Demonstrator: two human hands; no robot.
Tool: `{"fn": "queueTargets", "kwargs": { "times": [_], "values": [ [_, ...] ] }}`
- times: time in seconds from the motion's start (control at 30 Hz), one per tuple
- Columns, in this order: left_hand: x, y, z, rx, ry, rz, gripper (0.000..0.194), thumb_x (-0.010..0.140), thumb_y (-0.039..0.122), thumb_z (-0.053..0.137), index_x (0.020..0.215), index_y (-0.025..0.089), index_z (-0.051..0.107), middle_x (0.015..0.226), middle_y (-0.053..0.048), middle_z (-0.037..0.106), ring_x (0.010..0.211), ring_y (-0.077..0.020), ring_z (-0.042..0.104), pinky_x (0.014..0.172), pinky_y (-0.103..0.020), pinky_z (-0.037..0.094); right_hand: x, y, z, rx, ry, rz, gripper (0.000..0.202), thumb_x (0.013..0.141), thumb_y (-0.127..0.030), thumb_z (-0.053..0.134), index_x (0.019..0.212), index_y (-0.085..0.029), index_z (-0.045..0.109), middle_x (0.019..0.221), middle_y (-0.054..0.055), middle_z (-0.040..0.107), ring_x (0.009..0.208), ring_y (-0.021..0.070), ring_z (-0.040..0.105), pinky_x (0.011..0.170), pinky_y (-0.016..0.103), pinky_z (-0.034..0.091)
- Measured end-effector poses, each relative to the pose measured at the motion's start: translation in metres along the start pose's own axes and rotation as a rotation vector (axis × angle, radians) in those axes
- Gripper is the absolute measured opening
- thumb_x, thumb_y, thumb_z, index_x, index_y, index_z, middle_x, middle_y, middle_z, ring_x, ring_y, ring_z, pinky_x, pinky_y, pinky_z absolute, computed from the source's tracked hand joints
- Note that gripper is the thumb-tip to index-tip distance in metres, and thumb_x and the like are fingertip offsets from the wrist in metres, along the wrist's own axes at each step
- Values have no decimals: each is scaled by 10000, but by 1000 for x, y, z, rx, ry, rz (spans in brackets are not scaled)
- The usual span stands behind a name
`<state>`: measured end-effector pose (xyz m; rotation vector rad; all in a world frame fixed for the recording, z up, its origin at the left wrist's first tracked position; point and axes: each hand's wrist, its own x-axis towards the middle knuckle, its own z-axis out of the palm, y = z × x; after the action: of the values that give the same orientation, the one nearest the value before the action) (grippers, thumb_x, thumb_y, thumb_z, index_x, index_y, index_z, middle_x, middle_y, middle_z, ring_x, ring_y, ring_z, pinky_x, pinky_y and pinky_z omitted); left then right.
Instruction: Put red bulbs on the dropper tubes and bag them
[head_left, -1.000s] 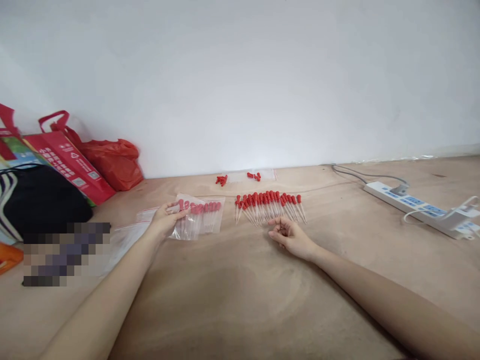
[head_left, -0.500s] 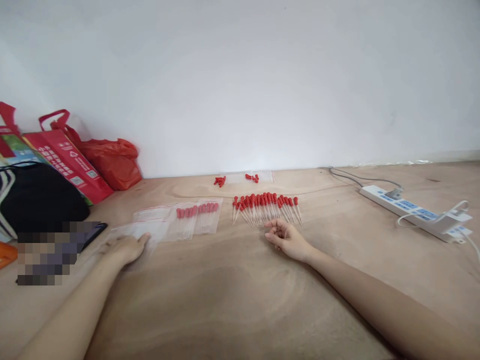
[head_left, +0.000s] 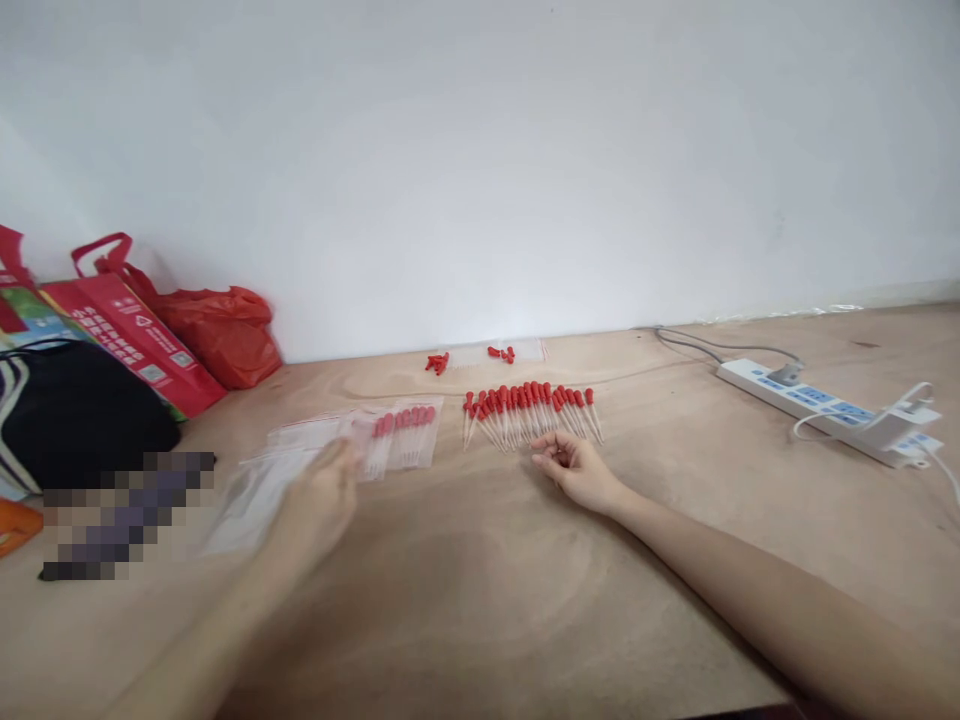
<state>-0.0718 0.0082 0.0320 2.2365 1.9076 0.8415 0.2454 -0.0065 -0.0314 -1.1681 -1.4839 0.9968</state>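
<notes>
My left hand (head_left: pixel 326 490) is smeared by motion over the right side of the clear zip bags (head_left: pixel 251 500); what its fingers do cannot be made out. Just right of it lie bagged droppers (head_left: pixel 405 435) with red bulbs. A fanned row of loose red-bulbed droppers (head_left: pixel 529 410) rests on the wooden table, glassy tips toward me. My right hand (head_left: pixel 574 470) lies at the near edge of that row, fingers curled and partly apart, with nothing visible in them. Behind the row, loose red bulbs (head_left: pixel 437 363) sit beside another clear bag (head_left: pixel 532 350).
A white power strip (head_left: pixel 825 410) with plugs and cables lies at the right. On the left are a red bag (head_left: pixel 225 330), a printed shopping bag (head_left: pixel 135 340), a black bag (head_left: pixel 82 420) and a pixelated dark object (head_left: pixel 127 515). A pale wall (head_left: pixel 525 180) stands behind.
My left hand has moved right, from the left part of the clear bags toward the bagged droppers. My right hand has hardly moved. The view has shifted slightly.
</notes>
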Motion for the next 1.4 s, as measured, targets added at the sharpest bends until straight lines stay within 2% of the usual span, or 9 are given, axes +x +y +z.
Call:
{"fn": "queueTargets", "kwargs": {
  "times": [0.13, 0.2, 0.3, 0.47, 0.63, 0.9, 1.17, 1.3, 1.4],
  "values": [
    [-21, 69, 51, -27, -213, 403, 406, 842, 298, 313, 1120, 95, 527, 1233, -146, 502, 1204, -270, 386, 1017, -448, 268, 0, 1, -6, -195, 69, -80, 140, 724, -289, 545, 789, -166, 557, 592, -23, 496, 498, 83, 420, 478, 223, 346],
    [-28, 94, 69, -80, -314, 517, 402, 866, 297, 309, 1161, 105, 503, 1261, -136, 477, 1229, -259, 350, 1022, -440, 267, -2, -2, -9, -281, 54, -124, 87, 730, -247, 526, 755, -173, 564, 581, -17, 513, 504, 89, 432, 480, 222, 351],
    [-28, 112, 77, -67, -472, 592, 480, 863, 385, 359, 1226, 85, 447, 1315, -167, 400, 1245, -281, 313, 1022, -449, 259, -6, -5, -15, -357, 14, -152, 59, 721, -190, 505, 708, -176, 561, 556, -21, 511, 497, 91, 439, 481, 220, 357],
    [-16, 96, 64, -128, -542, 738, 461, 854, 397, 412, 1270, 199, 409, 1359, -96, 355, 1287, -261, 225, 1049, -491, 144, -7, -4, -25, -380, -2, -129, 124, 702, -157, 498, 794, -174, 579, 564, -27, 515, 485, 91, 440, 476, 219, 363],
    [-15, 74, 56, -115, -587, 706, 393, 881, 345, 381, 1268, 281, 403, 1370, -54, 343, 1279, -240, 254, 1045, -502, 151, -6, -6, -29, -429, -72, -187, 176, 714, -136, 477, 808, -181, 618, 675, 13, 582, 569, 117, 490, 530, 241, 389],
    [-15, 75, 54, -145, -615, 705, 403, 858, 335, 435, 1257, 283, 415, 1362, -42, 358, 1265, -218, 289, 1051, -476, 162, -8, -14, -33, -434, -207, -290, 188, 764, -234, 519, 602, -180, 598, 706, 37, 563, 674, 146, 513, 631, 287, 415],
    [-14, 72, 56, -163, -639, 678, 416, 849, 352, 446, 1258, 279, 416, 1361, -48, 358, 1263, -219, 295, 1055, -475, 152, -8, -16, -41, -440, -316, -380, 180, 789, -277, 522, 754, -216, 688, 791, 51, 609, 763, 162, 553, 720, 327, 426],
    [-13, 71, 58, -139, -653, 687, 426, 850, 351, 438, 1266, 266, 408, 1373, -55, 336, 1273, -216, 275, 1059, -465, 144, -10, -23, -43, -451, -424, -445, 153, 756, -311, 573, 739, -225, 698, 883, 58, 621, 877, 187, 550, 812, 374, 397],
    [-13, 71, 59, -130, -649, 683, 427, 853, 357, 430, 1267, 254, 407, 1375, -62, 332, 1272, -210, 278, 1060, -458, 148, -12, -27, -43, -418, -519, -470, 195, 748, -343, 579, 869, -234, 686, 935, 57, 633, 994, 209, 520, 866, 399, 379]
  ]
}}
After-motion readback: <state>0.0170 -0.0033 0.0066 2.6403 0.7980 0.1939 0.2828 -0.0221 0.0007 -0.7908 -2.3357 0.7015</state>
